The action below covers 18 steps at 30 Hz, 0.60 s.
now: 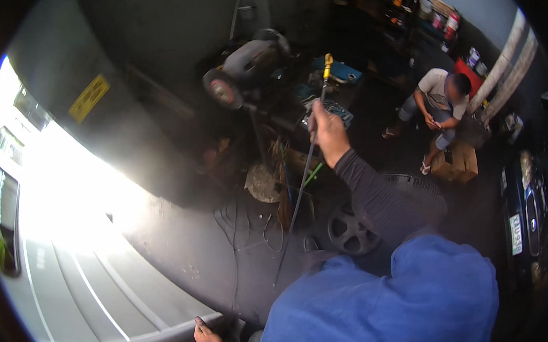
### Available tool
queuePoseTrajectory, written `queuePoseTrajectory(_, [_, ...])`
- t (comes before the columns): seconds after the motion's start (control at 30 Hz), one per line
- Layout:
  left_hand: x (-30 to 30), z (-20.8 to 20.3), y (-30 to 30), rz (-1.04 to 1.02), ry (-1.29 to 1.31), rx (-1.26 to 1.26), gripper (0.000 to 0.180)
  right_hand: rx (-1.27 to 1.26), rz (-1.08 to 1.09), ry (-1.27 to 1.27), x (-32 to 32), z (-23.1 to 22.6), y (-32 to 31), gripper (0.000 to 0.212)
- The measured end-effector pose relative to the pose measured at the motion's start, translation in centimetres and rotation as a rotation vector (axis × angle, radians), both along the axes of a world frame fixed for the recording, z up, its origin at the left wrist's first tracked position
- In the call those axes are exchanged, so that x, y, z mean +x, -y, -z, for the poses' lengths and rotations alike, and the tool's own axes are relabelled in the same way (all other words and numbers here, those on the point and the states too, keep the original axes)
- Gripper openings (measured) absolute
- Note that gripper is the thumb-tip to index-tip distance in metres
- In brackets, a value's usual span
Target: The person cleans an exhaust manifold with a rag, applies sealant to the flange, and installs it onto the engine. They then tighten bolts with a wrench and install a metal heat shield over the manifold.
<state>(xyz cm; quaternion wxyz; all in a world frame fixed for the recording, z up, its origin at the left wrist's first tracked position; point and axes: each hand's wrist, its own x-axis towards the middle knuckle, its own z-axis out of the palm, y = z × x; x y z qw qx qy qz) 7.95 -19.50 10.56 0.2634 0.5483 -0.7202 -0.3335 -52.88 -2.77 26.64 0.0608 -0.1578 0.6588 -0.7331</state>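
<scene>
In my raised right hand (329, 133) is an engine oil dipstick (298, 210), gripped just below its yellow looped handle (328, 66). Its long thin rod slants down and to the left toward the floor. My right arm, in a dark sleeve, reaches forward from my blue shirt. Low in the picture, my left hand (210, 341) is at the front corner of a grey ribbed vehicle panel (115, 287). The thumb shows at the panel's edge, while most of the other fingers are hidden.
A wheeled machine with a rounded grey body (252, 62) stands at the back. A wheel with a tyre (353, 229) lies right of the dipstick. Cables (233, 242) trail over the floor. One person (436, 101) sits at the right, above a cardboard box (462, 162). A dark vehicle front (531, 218) stands far right.
</scene>
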Motion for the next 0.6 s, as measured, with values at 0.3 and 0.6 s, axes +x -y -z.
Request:
queuePoseTrajectory(0.3, [-17.2, -0.2, 8.6, 0.138, -0.243, 0.893, 0.037, 0.108, 0.623, 0.110, -28.8, 4.5, -10.3, 0.059])
queuePoseTrajectory(0.6, [-42.2, -9.4, 8.9, 0.575, 0.164, 0.916, 0.045, 0.397, 0.819, -0.639, -43.0, -13.3, -11.5, 0.065])
